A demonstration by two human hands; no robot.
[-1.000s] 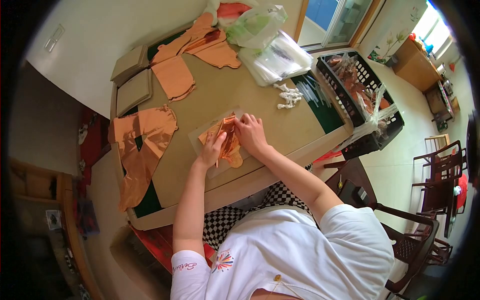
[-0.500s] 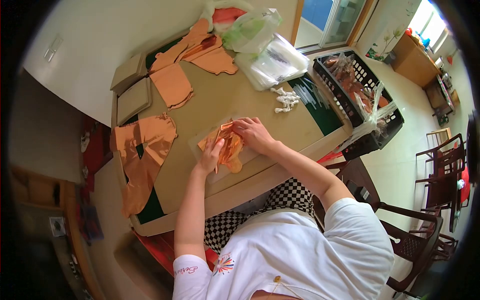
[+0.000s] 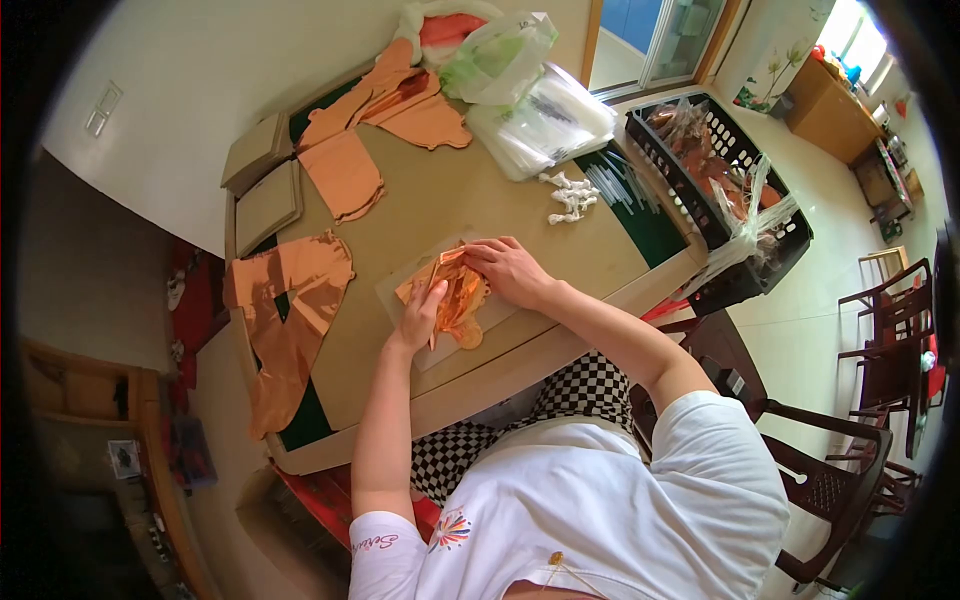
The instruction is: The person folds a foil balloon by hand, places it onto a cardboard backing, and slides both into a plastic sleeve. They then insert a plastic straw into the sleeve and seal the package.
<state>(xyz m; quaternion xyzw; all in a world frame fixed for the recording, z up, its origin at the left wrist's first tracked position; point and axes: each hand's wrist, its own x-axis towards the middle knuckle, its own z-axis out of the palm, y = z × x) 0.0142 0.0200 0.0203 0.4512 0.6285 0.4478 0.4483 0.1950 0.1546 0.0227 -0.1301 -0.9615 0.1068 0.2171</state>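
A flat, folded orange-gold foil balloon (image 3: 461,318) lies at the near middle of the table, its surface shiny and creased. My left hand (image 3: 419,316) pinches its left side between thumb and fingers. At the upper edge, my right hand (image 3: 508,272) has its fingertips closed on the foil. Beneath the balloon is a clear plastic bag (image 3: 392,288), flat on the table. To the left, another foil balloon (image 3: 290,290) is spread out over the table's edge. More flat foil balloons (image 3: 342,172) are stacked farther back.
Clear plastic bags (image 3: 545,125) sit at the back, with white tied bundles (image 3: 572,198) and thin clear straws (image 3: 622,188) to the right. A black crate (image 3: 715,185) of wrapped foil stands beyond the table (image 3: 500,210). Dark wooden chairs (image 3: 830,470) are at right.
Both hands keep their hold on the foil balloon. Its folds have opened slightly between the hands, and the view has shifted a little.
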